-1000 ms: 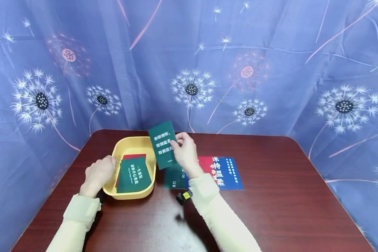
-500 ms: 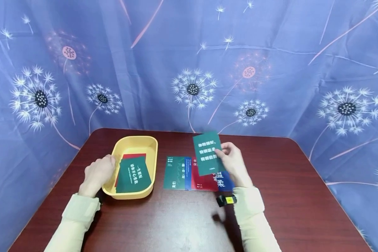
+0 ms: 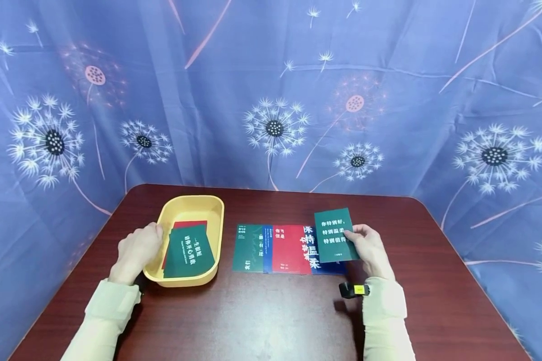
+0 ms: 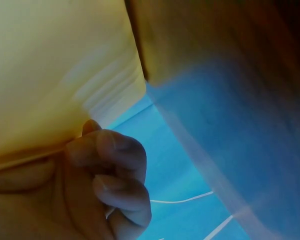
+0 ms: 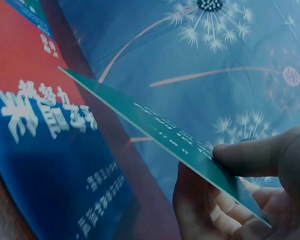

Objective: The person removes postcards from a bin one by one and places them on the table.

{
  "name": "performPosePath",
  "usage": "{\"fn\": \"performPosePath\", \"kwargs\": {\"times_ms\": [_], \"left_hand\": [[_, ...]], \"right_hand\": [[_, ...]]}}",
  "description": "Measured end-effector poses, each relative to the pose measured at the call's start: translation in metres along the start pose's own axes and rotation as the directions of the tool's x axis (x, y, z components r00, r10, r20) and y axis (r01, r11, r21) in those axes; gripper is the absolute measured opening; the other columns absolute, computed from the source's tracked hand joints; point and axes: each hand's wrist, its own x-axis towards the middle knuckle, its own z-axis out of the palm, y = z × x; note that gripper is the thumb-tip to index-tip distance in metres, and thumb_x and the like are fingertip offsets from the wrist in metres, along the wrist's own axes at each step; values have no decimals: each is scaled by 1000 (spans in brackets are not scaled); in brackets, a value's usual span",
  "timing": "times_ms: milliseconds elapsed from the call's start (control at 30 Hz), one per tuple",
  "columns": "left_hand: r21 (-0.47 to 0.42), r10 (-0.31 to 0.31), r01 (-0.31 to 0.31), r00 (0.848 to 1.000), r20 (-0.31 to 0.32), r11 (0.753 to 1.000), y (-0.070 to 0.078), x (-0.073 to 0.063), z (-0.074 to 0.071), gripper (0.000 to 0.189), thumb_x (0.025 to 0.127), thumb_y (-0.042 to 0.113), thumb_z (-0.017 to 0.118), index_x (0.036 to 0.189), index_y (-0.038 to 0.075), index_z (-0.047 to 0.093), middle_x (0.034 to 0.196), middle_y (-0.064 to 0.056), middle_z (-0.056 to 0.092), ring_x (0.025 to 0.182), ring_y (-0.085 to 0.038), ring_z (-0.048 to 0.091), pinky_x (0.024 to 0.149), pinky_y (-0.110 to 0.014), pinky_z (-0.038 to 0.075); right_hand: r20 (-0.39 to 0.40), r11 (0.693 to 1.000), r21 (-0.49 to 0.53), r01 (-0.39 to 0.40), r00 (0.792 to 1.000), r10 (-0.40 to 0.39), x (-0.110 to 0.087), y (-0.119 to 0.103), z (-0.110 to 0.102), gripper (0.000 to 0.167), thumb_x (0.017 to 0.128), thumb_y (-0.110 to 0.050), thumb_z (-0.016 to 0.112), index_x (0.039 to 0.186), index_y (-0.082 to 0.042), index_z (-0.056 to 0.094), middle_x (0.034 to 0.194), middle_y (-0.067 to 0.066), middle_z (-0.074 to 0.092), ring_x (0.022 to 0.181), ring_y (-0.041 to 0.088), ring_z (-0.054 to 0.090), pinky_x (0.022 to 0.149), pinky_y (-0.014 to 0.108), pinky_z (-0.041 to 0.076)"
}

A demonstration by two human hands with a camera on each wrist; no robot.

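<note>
Closest to you, your pale sleeves (image 3: 384,321) reach in over the glossy table (image 3: 253,311), which carries a patch of glare near the middle. A black device (image 3: 347,290) with a yellow label sits at your right wrist.

Your left hand (image 3: 137,249) is curled at the tray's left side, gripping the rim with bent fingers. The yellow tray (image 3: 198,208) rests on the table, with a green card (image 3: 189,250) in it on top of a red one (image 3: 194,223), whose edges peek out at the far and left sides.

Your right hand (image 3: 371,248) is closed to a pinch on the held card (image 3: 331,245), thumb on the printed green face and fingers behind, at the right edge. The held card hangs tilted above the row's right end; your right wrist view shows it clear of the wide blue card (image 5: 55,170), which it partly hides from your head view.

Leftward along that row lie the middle red card (image 3: 291,250), a narrow blue strip (image 3: 268,245) and the left green card (image 3: 246,248), just beside the tray but apart from it.

Beyond the table's far edge hangs a blue curtain (image 3: 208,125) printed with dandelions.
</note>
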Motion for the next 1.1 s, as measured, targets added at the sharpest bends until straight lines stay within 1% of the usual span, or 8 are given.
{"fn": "performPosePath", "kwargs": {"times_ms": [200,333,433,533,633,700,833,1100], "left_hand": [[1,-4,4,1000,-1,1000,-3,0,0,51,105,33,22,100,-5,56,89,-30,60,80,-48,59,61,-58,44],[0,-1,1,1000,2,1000,-3,0,0,51,105,33,22,99,-5,56,88,-30,60,79,-47,59,61,-58,44],[0,7,-7,1000,7,1000,-2,0,0,50,105,32,22,98,-5,56,87,-29,60,78,-47,59,61,-58,44],[4,7,-7,1000,6,1000,-1,0,0,50,105,32,22,98,-5,56,87,-29,60,77,-46,59,61,-58,44],[5,7,-7,1000,2,1000,0,0,0,50,105,32,23,97,-5,56,87,-29,60,77,-46,59,60,-58,44],[5,7,-7,1000,1,1000,0,0,0,49,105,32,23,97,-5,56,87,-30,60,77,-47,59,60,-58,44],[10,3,-2,1000,-7,1000,0,0,1,49,105,32,23,98,-4,56,89,-31,60,78,-47,59,60,-58,44],[8,-2,2,1000,3,1000,-1,1,1,50,105,32,23,101,-5,56,90,-32,60,79,-48,59,61,-59,44]], "right_hand": [[18,999,-44,-21,1000,22,1,12,-1,20,97,-14,59,106,2,51,79,4,58,59,10,60,56,27,52],[-16,987,-164,-2,1000,0,3,22,2,17,95,-12,61,99,2,53,79,6,57,62,12,57,56,26,49],[-62,944,-331,6,998,-28,3,28,3,19,92,-15,65,93,0,54,79,8,56,69,19,55,58,29,45],[-87,863,-504,14,994,-67,2,30,4,22,89,-21,68,85,-3,56,78,10,56,76,27,54,63,34,43],[-83,790,-612,28,992,-99,0,28,4,25,87,-24,69,79,-4,55,76,11,57,79,32,55,68,40,44],[-78,760,-649,32,991,-108,0,27,6,26,87,-24,68,78,-4,54,76,12,57,79,33,56,70,44,45],[-68,733,-680,29,992,-102,0,27,8,27,88,-25,67,79,-3,54,78,15,57,80,34,56,72,46,45],[-53,720,-693,26,995,-88,1,29,7,32,88,-29,69,77,-4,53,76,14,56,78,34,55,71,46,45]]}}
